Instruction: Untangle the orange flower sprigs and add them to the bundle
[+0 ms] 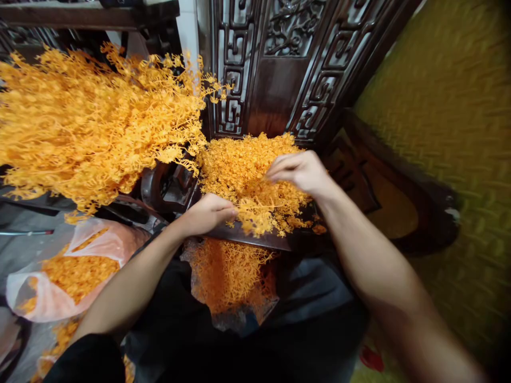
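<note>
My left hand (211, 214) is closed in a pinch on the end of a yellow-orange branched plastic sprig (257, 217), which points right over the seat's front edge. Above and to the right of the sprig, my right hand (297, 169) has its fingertips pressed together, slightly blurred. Whatever is between those fingertips is too small to make out. Under both hands a pile of small orange plastic pieces (243, 154) covers the dark wooden seat (275, 240). Between my legs hangs a clear plastic bag (229, 276) with more orange branched pieces inside.
A big heap of yellow-orange plastic sprigs (99, 122) lies at the left. Below it, an open whitish plastic bag (131, 239) of orange pieces stands on the floor. A carved dark wooden chair back (275, 96) rises behind the pile, and a curved armrest (431, 213) is at the right.
</note>
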The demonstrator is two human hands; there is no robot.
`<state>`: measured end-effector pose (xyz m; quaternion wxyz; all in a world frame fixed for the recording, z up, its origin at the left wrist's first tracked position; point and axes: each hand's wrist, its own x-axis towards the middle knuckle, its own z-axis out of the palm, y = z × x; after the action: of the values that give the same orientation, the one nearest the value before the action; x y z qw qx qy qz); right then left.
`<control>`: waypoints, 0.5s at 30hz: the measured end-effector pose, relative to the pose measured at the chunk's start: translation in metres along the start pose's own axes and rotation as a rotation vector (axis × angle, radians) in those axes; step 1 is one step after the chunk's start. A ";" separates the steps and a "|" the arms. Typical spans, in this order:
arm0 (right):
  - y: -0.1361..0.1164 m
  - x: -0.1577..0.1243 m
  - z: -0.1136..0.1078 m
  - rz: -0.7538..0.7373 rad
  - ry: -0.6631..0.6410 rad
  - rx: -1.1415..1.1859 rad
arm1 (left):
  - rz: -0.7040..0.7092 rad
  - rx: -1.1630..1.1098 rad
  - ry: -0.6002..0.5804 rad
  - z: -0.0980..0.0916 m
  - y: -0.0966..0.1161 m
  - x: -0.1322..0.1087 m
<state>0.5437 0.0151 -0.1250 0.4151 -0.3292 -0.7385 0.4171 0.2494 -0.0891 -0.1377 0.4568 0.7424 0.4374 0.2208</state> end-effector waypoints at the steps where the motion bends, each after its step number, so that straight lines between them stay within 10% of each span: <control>1: 0.009 -0.001 -0.014 -0.020 0.217 0.029 | -0.042 -0.071 0.015 -0.002 -0.002 -0.003; 4: 0.041 -0.006 -0.043 -0.035 0.625 0.057 | -0.128 -0.359 0.175 -0.001 -0.010 -0.006; 11: 0.069 0.000 -0.008 0.059 0.163 -0.517 | -0.141 -0.876 0.310 0.021 -0.011 0.020; 15: 0.039 -0.003 0.020 -0.029 0.242 -0.446 | -0.111 -0.966 0.365 0.030 -0.004 0.028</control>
<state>0.5330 0.0229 -0.1669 0.4235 -0.4494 -0.7620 0.1952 0.2837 -0.0788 -0.1575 0.6747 0.3722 0.3967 0.4989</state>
